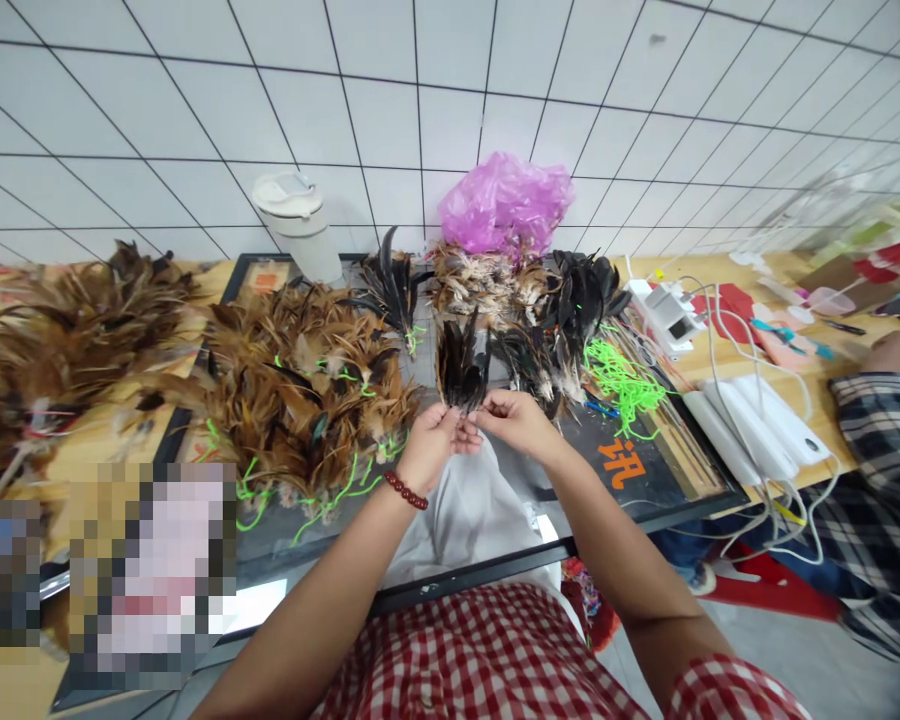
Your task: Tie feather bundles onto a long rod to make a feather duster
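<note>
A small bunch of dark feathers (461,368) stands upright between my two hands, fanned out above my fingers. My left hand (436,440), with a red bead bracelet on the wrist, pinches the bunch at its base. My right hand (516,418) is closed on the same base from the right side. Both hands hover over a dark tray (645,478) on the table. Under my hands lies a white plastic bag (469,510).
Brown feather heaps (300,390) with green cords fill the tray's left; more lie at far left (67,340). Black feathers (581,295), green cord (622,380), a pink bag (506,205) and a white cup (300,225) sit behind. Another person's plaid sleeve (881,430) is at right.
</note>
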A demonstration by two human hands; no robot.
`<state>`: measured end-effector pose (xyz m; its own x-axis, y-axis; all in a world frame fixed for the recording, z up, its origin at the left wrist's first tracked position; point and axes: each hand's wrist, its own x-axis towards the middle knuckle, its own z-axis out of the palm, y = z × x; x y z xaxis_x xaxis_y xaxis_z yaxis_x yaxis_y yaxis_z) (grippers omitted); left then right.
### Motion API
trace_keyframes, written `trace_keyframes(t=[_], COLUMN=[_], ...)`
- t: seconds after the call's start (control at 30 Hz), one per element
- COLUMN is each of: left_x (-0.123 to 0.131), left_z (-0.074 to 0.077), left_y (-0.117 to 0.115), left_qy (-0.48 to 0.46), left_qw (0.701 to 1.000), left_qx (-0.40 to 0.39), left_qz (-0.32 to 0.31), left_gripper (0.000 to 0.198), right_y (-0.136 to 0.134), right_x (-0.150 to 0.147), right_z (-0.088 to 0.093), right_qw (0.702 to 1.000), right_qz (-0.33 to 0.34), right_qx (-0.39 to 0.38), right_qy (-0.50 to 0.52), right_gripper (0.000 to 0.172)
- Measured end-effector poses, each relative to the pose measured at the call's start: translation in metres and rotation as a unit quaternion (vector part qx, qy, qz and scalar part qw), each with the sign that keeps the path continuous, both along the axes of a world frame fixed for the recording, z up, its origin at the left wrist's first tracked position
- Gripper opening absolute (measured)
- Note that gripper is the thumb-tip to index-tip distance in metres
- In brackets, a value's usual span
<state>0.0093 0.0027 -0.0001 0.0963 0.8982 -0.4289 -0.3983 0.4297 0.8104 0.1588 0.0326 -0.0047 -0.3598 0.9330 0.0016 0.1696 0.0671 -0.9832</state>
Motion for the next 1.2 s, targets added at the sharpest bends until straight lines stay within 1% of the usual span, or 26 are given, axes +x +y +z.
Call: trace_keyframes(t=[0.07,0.13,0.23,0.27,0.3,0.33,0.37,0.4,0.47,0.5,0.57,0.63,0.67,0.7,0.8,0.9,1.0,1.07,1.2], left_x=[0.001,0.000,-0.002,-0.003,-0.004,-0.004,-0.005,-0.005,-0.006,-0.006,-0.007,-0.007,-0.007,-0.008,-0.008,-0.005,-0.002,0.000,-0.001], left_z=[-0.002,-0.004,-0.006,-0.006,-0.006,-0.006,-0.006,-0.005,-0.004,-0.003,-0.001,0.000,0.000,0.001,0.002,0.002,0.000,-0.003,-0.006], left_y=[-0.001,-0.001,-0.001,-0.001,0.000,0.000,0.000,0.000,0.000,0.000,0.000,0.001,0.001,0.002,0.003,0.002,-0.001,-0.003,-0.004], left_qy=[0.023,0.037,0.029,0.021,0.013,0.008,0.004,0.000,-0.014,-0.023,-0.041,-0.051,-0.052,-0.054,-0.052,-0.019,0.026,0.048,0.054], left_qw=[0.999,0.998,0.996,0.996,0.996,0.997,0.997,0.998,0.999,0.999,0.998,0.998,0.998,0.998,0.998,0.999,0.999,0.997,0.993], left_qx=[0.023,0.041,0.047,0.044,0.040,0.035,0.032,0.028,0.023,0.020,0.011,0.001,-0.004,-0.009,-0.018,-0.024,0.001,0.027,0.052], left_qz=[-0.015,-0.038,-0.072,-0.075,-0.075,-0.070,-0.063,-0.057,-0.046,-0.042,-0.037,-0.028,-0.020,-0.012,0.000,-0.023,-0.044,-0.056,-0.089], left_gripper=[0.024,0.028,0.027,0.025,0.023,0.022,0.022,0.023,0.024,0.025,0.024,0.022,0.021,0.020,0.019,0.016,0.017,0.019,0.024], right_y=[-0.001,-0.002,-0.001,-0.001,0.000,0.001,0.002,0.002,0.004,0.005,0.006,0.007,0.008,0.008,0.006,0.003,-0.002,-0.005,-0.004], right_x=[-0.002,-0.002,0.001,0.003,0.004,0.006,0.007,0.008,0.011,0.012,0.015,0.020,0.022,0.023,0.022,0.013,0.004,0.001,0.002], right_z=[-0.002,0.001,0.007,0.007,0.007,0.006,0.004,0.002,0.000,0.001,0.006,0.014,0.017,0.020,0.022,0.015,0.009,0.008,0.010], right_qw=[0.999,0.996,0.989,0.989,0.991,0.994,0.997,0.998,0.997,0.996,0.991,0.976,0.965,0.955,0.936,0.910,0.871,0.850,0.826], right_qz=[-0.012,-0.035,-0.066,-0.067,-0.060,-0.042,-0.017,0.014,0.056,0.052,-0.001,-0.071,-0.091,-0.094,-0.044,0.006,0.016,0.019,0.005], right_qx=[0.028,0.053,0.107,0.114,0.109,0.093,0.072,0.052,0.037,0.048,0.098,0.171,0.206,0.236,0.298,0.351,0.400,0.421,0.443], right_qy=[-0.039,-0.067,-0.077,-0.067,-0.050,-0.033,-0.021,-0.021,-0.047,-0.063,-0.091,-0.118,-0.135,-0.152,-0.181,-0.221,-0.284,-0.318,-0.349], right_gripper=[0.022,0.018,0.016,0.022,0.032,0.040,0.044,0.042,0.026,0.019,0.017,0.017,0.017,0.017,0.018,0.018,0.019,0.020,0.020])
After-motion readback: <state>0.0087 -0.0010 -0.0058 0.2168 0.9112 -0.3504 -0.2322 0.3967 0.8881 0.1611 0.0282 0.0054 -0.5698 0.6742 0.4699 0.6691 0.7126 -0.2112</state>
